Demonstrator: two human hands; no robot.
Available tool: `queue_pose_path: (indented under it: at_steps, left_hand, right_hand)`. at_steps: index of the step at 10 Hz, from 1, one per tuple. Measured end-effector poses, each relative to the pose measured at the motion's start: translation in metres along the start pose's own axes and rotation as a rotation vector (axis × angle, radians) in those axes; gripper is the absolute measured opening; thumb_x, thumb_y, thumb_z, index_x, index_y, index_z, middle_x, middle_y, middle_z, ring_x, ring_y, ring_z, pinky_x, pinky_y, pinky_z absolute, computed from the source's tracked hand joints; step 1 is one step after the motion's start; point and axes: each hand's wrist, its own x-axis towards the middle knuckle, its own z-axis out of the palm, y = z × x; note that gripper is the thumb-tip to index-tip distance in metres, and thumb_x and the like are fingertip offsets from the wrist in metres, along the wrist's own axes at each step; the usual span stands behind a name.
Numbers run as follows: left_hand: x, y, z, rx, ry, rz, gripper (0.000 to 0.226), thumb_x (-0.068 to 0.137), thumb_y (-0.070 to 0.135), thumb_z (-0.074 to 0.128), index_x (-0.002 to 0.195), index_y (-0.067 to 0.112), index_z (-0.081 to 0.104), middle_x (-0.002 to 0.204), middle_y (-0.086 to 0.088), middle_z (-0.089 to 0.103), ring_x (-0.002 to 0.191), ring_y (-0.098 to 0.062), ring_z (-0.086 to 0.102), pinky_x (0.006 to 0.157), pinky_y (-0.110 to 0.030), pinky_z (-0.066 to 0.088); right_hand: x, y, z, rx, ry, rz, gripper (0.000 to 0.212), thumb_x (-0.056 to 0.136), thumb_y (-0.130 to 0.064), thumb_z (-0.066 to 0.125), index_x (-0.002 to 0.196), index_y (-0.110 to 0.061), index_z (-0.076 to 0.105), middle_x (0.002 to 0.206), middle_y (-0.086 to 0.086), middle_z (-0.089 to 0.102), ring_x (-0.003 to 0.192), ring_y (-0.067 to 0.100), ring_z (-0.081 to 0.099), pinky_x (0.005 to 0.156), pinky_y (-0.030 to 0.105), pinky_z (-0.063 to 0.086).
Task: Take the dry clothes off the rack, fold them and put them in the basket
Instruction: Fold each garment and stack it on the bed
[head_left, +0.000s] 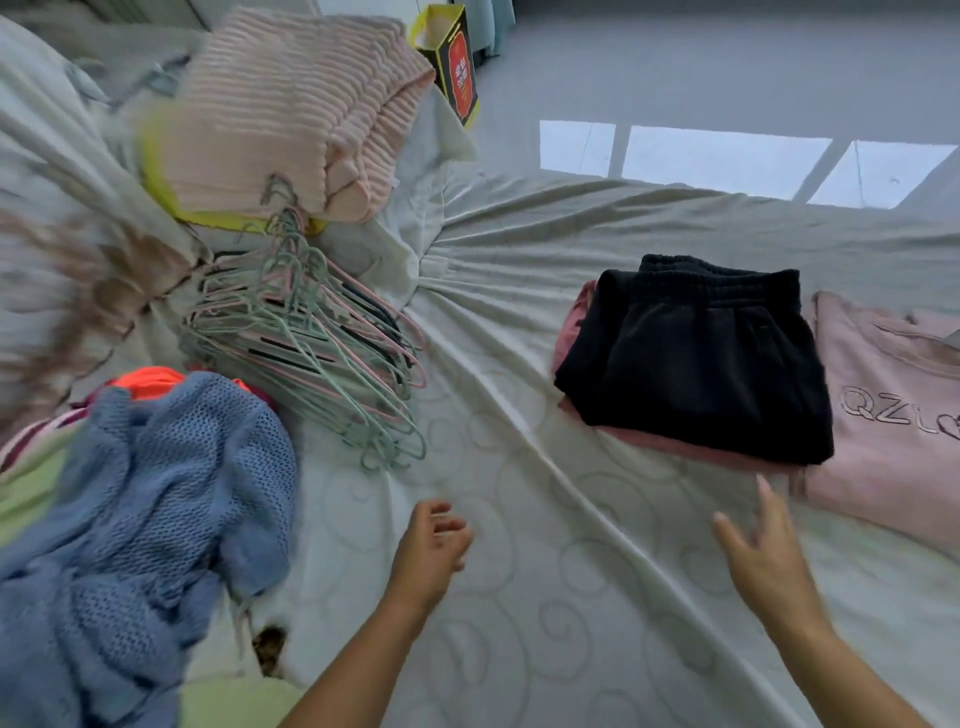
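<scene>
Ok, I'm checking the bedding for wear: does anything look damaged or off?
Yes: the bed sheet has a dark, ragged patch beside the blue knit, like a hole or stain; which, I cannot tell.

Bed (519, 597) fills most of the view, covered by a pale grey-green sheet (649, 571) with a faint swirl pattern. The sheet is creased, with folds fanning out from a bunched spot toward the far left. Small dark brown patch in the sheet near the bed's near-left edge. Past the far edge is a pale grey floor (727, 67), smooth. Bright daylight patches (722, 156) lie on the floor in a row, split by shadow bars. Yellow-and-black bag (457, 67) with a red label stands by the bed's far edge.
</scene>
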Motion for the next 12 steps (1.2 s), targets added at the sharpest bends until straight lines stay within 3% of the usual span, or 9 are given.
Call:
queue_pose_path:
  at_steps: [2,3,5,6,7,8,9,11,12]
  left_hand:
    - [-0.048,-0.040,-0.117,0.012,0.231,0.004,0.022,0.087,0.001,0.059,0.091,0.020,0.050,0.099,-0.010,0.060,0.085,-0.022,0.058,0.066,-0.026,0.046]
    - [-0.043,-0.041,-0.179,0.239,0.307,0.058,0.018,0.087,0.010,0.063,0.102,0.013,0.054,0.100,-0.001,0.056,0.097,-0.021,0.054,0.079,-0.027,0.042]
    - [0.012,-0.036,-0.331,0.694,0.629,0.076,0.051,0.086,0.031,0.065,0.125,0.004,0.048,0.130,-0.015,0.046,0.121,-0.033,0.042,0.098,-0.044,0.036]
    - [0.041,-0.031,-0.386,0.764,0.498,-0.101,0.083,0.077,0.048,0.069,0.138,0.007,0.033,0.143,-0.016,0.035,0.130,-0.033,0.035,0.101,-0.043,0.035]
    - [0.054,-0.032,-0.404,0.709,0.281,-0.166,0.079,0.079,0.037,0.070,0.140,0.008,0.030,0.140,-0.016,0.044,0.122,-0.032,0.048,0.095,-0.039,0.042]
    - [0.044,-0.026,-0.401,0.195,0.142,-0.183,0.021,0.089,0.015,0.059,0.109,0.008,0.059,0.110,-0.016,0.065,0.093,-0.030,0.063,0.086,-0.041,0.050]
    - [0.016,-0.024,-0.402,-0.393,0.034,-0.233,0.016,0.091,0.011,0.053,0.099,0.001,0.063,0.090,-0.020,0.070,0.076,-0.032,0.067,0.069,-0.037,0.054]
    - [-0.004,-0.078,-0.468,0.161,0.183,-0.294,0.018,0.082,0.019,0.060,0.099,0.014,0.059,0.102,-0.011,0.066,0.086,-0.023,0.062,0.082,-0.039,0.051]
    - [0.019,-0.073,-0.481,0.130,0.325,-0.168,0.031,0.082,0.024,0.070,0.103,0.010,0.050,0.105,-0.009,0.059,0.090,-0.020,0.055,0.080,-0.035,0.045]
  right_hand:
    - [-0.101,-0.004,0.063,-0.124,-0.504,0.193,0.058,0.080,0.004,0.066,0.133,0.004,0.044,0.139,0.024,0.044,0.128,0.038,0.043,0.105,0.041,0.032]
    - [-0.248,0.094,0.171,0.068,-0.399,0.026,0.045,0.083,0.004,0.063,0.126,0.004,0.052,0.129,0.021,0.055,0.121,0.037,0.050,0.098,0.038,0.042]
    - [-0.079,0.019,0.157,0.244,-0.508,0.000,0.021,0.088,0.002,0.056,0.108,-0.001,0.063,0.105,0.012,0.068,0.106,0.034,0.058,0.076,0.028,0.054]
    - [-0.159,-0.094,0.261,0.216,-0.343,0.118,0.016,0.091,0.001,0.052,0.089,-0.006,0.067,0.077,-0.006,0.069,0.093,0.033,0.061,0.056,0.022,0.054]
    - [-0.190,-0.159,0.310,0.328,-0.457,0.133,0.017,0.093,-0.003,0.050,0.091,-0.011,0.064,0.088,0.007,0.068,0.092,0.028,0.061,0.061,0.021,0.054]
    - [-0.210,-0.217,0.340,0.236,-0.523,0.015,0.014,0.095,-0.013,0.049,0.099,-0.014,0.062,0.100,0.009,0.065,0.090,0.021,0.060,0.082,0.038,0.051]
    - [-0.205,-0.254,0.357,0.189,-0.531,-0.054,0.016,0.097,-0.019,0.047,0.109,-0.016,0.058,0.098,0.002,0.061,0.089,0.020,0.058,0.085,0.039,0.048]
    - [-0.160,-0.298,0.379,0.117,-0.435,-0.116,0.034,0.097,-0.020,0.047,0.126,-0.002,0.050,0.120,0.015,0.057,0.103,0.023,0.053,0.093,0.044,0.045]
    - [-0.136,-0.317,0.393,0.043,-0.380,-0.201,0.043,0.096,-0.023,0.050,0.131,0.001,0.046,0.128,0.017,0.053,0.112,0.026,0.052,0.090,0.035,0.041]
